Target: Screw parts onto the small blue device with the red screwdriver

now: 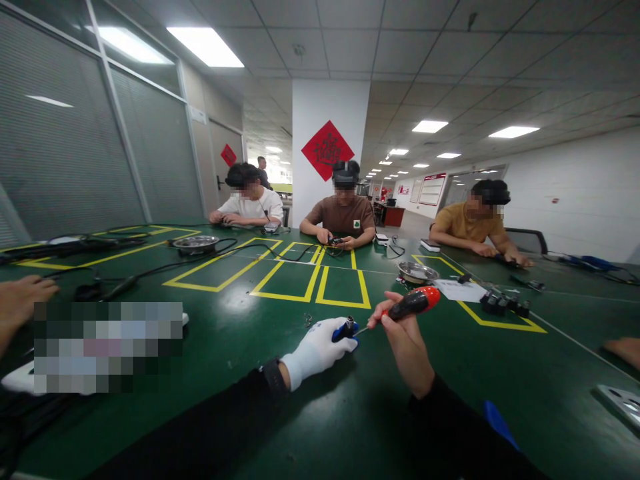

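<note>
My left hand [320, 347] wears a white glove with blue fingertips and is closed around a small black part with a metal tip [349, 325]. I cannot make out its exact kind. My bare right hand [403, 333] grips a screwdriver [413, 303] with a red and black handle. The screwdriver's thin shaft points left toward the part, and its tip is hidden by the gloved fingers. Several tiny screws [308, 320] lie on the green table just beyond my left hand.
Metal bowls stand at right [417, 272] and left [195, 244]. Several black parts [504, 304] sit beside a white paper [460, 291]. Yellow tape [345, 305] marks the green table [230, 400]. Black cables [145, 272] run across the left. Co-workers sit opposite; other people's hands [25, 300] reach in from both sides.
</note>
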{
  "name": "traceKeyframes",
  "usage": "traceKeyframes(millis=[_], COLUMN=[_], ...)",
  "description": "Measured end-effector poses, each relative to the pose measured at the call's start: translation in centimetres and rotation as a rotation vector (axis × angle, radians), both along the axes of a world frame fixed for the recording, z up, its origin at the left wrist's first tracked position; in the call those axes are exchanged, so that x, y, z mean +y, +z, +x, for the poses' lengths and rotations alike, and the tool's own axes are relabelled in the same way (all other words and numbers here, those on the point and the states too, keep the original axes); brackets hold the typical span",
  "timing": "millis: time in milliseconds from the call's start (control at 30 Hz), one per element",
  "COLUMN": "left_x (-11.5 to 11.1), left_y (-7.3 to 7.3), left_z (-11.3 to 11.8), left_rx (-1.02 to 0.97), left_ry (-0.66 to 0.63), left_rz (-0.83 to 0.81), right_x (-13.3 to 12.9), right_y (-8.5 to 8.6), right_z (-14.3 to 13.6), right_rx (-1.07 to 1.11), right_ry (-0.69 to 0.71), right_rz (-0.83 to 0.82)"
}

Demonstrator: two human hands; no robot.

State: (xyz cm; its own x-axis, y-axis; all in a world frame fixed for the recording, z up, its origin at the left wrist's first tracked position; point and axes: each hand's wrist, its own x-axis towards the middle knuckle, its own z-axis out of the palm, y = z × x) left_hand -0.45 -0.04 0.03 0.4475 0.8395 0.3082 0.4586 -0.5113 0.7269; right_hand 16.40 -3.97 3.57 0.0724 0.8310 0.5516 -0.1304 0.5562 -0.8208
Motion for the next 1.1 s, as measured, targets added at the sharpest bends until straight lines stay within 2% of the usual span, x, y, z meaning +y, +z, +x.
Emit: traceKeyframes(millis=[167, 333, 433, 533, 600, 667, 800, 967, 1100], left_x=[-0.1, 0.0, 0.1, 0.1, 0.1, 0.0, -0.2, -0.4, -0.6], left_y=[0.1, 0.1, -0.2, -0.3, -0.3, -0.2, -0.1, 0.1, 0.4], left_z=[0.0, 0.0, 0.0, 0.0, -0.1, -0.1, -0.2, -0.5, -0.6], left_rx=[0.003, 0.029, 0.026, 0.034, 0.056, 0.071, 0.129, 0.209, 0.254], left_ry=[-0.007, 0.021, 0.028, 0.041, 0.054, 0.077, 0.125, 0.145, 0.135], left_rz=[-0.001, 0.036, 0.034, 0.038, 0.053, 0.084, 0.189, 0.256, 0.253], right_x=[-0.3, -0.1, 0.3, 1.1, 1.9, 2.6, 2.9, 1.9, 1.6], right_y=[0.3, 0.5, 0.5, 0.2, -0.4, -1.2, -2.6, -2.4, -1.7], right_z=[0.1, -0.1, 0.5, 1.7, 2.5, 3.0, 3.0, 1.7, 0.6], right_rx=[-0.076, -0.031, 0.075, 0.092, -0.118, -0.483, -1.029, -1.411, -1.572], right_ry=[-0.014, -0.025, -0.118, -0.231, -0.259, -0.218, -0.194, -0.278, -0.324], right_rz=[-0.016, -0.001, -0.008, -0.142, -0.272, -0.395, -0.477, -0.415, -0.392])
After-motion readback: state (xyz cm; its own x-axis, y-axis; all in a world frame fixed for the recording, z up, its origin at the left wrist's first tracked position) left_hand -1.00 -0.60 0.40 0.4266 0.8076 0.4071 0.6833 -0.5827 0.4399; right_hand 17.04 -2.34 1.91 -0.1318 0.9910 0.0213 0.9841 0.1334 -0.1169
